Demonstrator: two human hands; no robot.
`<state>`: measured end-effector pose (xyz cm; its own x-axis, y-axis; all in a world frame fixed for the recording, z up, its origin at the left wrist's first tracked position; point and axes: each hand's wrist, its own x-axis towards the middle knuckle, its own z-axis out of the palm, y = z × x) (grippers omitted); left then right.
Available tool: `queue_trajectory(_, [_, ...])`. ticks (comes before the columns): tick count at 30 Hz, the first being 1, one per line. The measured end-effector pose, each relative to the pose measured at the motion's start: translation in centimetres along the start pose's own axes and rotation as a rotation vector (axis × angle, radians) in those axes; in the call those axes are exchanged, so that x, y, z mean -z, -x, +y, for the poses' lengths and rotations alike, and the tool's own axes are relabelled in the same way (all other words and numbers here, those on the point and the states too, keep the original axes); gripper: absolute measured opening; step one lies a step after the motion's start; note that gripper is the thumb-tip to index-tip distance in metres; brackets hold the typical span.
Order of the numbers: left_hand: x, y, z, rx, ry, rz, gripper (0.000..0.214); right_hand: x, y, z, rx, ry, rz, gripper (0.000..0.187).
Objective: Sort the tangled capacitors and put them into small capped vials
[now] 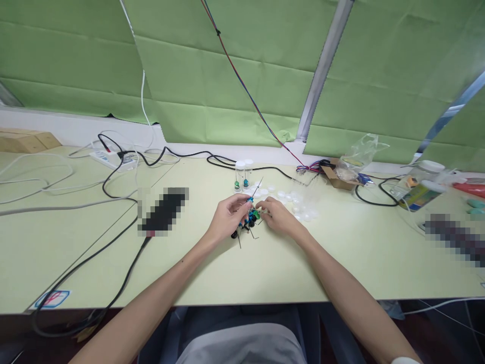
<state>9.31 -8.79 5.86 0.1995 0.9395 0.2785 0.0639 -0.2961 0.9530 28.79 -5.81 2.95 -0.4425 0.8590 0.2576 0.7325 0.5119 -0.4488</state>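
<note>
A small heap of blue, green and black electronic parts with thin wire legs (247, 222) lies on the pale green table (265, 268). My left hand (227, 217) is closed in a pinch on one blue part with a long lead, held just above the heap. On the other side of the heap my right hand (278, 215) has its fingers curled at the green parts; what they grip is too small to make out. Two small clear vials (241, 178) stand upright just behind the hands, with coloured parts in their bottoms.
Several white round caps (288, 199) lie scattered behind my right hand. Black and white cables (113, 172) cross the left half of the table near a power strip (108, 159). A cardboard box and plastic bag (348, 167) and bottles (420, 189) stand at the right.
</note>
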Motion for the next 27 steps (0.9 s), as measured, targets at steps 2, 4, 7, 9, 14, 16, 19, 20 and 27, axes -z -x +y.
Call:
queue_trajectory(2, [0.0, 0.0, -0.1, 0.002, -0.006, -0.006, 0.039, 0.0, 0.0, 0.0, 0.024, -0.007, -0.006, 0.030])
queue_trajectory(4, [0.1, 0.0, -0.1, -0.001, -0.009, -0.002, 0.039, 0.0, -0.1, 0.0, 0.042, -0.011, -0.011, 0.028])
queue_trajectory(7, [0.1, 0.0, -0.2, -0.002, -0.007, -0.004, 0.039, -0.2, -0.1, 0.2, 0.049, -0.013, -0.008, 0.026])
queue_trajectory(9, [0.1, 0.0, -0.2, -0.001, -0.004, -0.004, 0.039, -0.5, -0.3, 0.5, 0.036, -0.012, 0.009, 0.025])
queue_trajectory(14, [0.1, 0.0, -0.1, -0.001, -0.002, -0.004, 0.038, -1.2, -0.6, 0.9, 0.033, -0.003, 0.051, 0.024])
queue_trajectory(16, [0.1, 0.0, -0.1, -0.002, -0.002, -0.005, 0.039, -1.3, -0.7, 0.9, 0.044, -0.012, 0.064, 0.024])
queue_trajectory(19, [0.1, 0.0, -0.2, -0.002, -0.004, -0.014, 0.039, -1.5, -0.7, 0.9, 0.053, -0.028, 0.079, 0.023])
queue_trajectory(20, [0.1, 0.1, -0.2, 0.000, -0.005, -0.016, 0.039, -1.5, -0.8, 0.9, 0.051, -0.031, 0.082, 0.022])
queue_trajectory(27, [0.0, 0.0, -0.2, 0.015, -0.008, -0.012, 0.039, -1.9, -1.1, 0.9, 0.008, -0.017, 0.095, 0.015])
